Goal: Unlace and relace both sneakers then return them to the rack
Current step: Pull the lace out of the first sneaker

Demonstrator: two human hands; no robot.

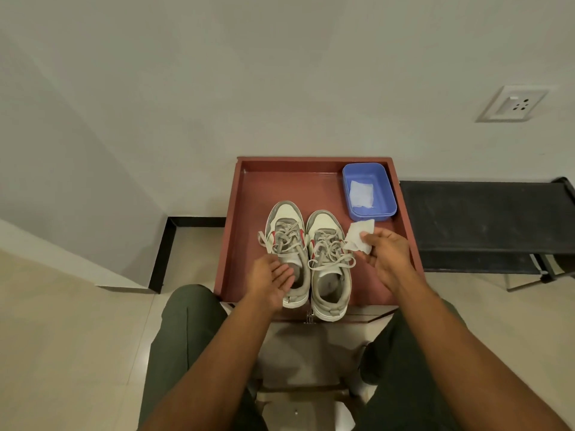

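Red-brown tray-like bench (pixel 242 231) with a raised rim, set against the far wall; a black bench (pixel 485 219) stands to its right, touching or just beside it. Two sneakers sit side by side on the red-brown surface, long axes running near to far, toes toward the wall, heels toward the person. Left sneaker (pixel 287 244) sits slightly farther back; right sneaker (pixel 326 269) has its heel at the near edge, overhanging a little. Both are white and grey with a red accent at the side, grey laces (pixel 329 253) still threaded and tied in loose bows, loops spilling outward. Blue plastic tub (pixel 390 200) at the far right corner of the tray, a folded white wipe lying inside it. Left hand (pixel 273 279) over the left sneaker's heel opening, palm turned up, fingers loosely spread, gripping nothing; whether it touches the shoe I cannot tell. Right hand (pixel 387 253) just right of the right sneaker, thumb and fingers pinching a crumpled white wipe (pixel 361 236). Dark green trousers (pixel 186 331) on both knees, near.
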